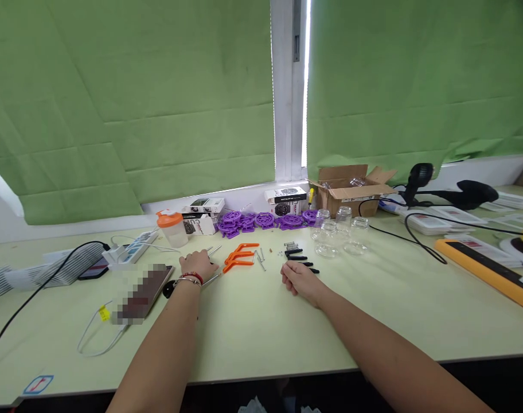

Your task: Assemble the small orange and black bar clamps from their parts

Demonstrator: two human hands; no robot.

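Observation:
My left hand (198, 265) is palm down on the table, its fingers bent down among thin metal rods (215, 250); what they grip, if anything, is hidden. A metal shaft (212, 280) and a round black part (168, 288) show on either side of that wrist. Just right of it lie orange plastic clamp-like frames (239, 256) and several loose screws (260, 259). My right hand (299, 279) rests on its side with fingers curled in and nothing visible in them. Black plastic pieces (296, 257) lie just beyond it, with small springs (291, 245) behind.
Purple plastic parts (264, 220) line the back, between printed boxes (286, 202). Clear glass jars (328, 240) stand before an open cardboard box (351, 192). On the left are a phone (147, 292), a shaker cup (173, 228) and a power strip (139, 246). Black cables (416, 238) cross the right.

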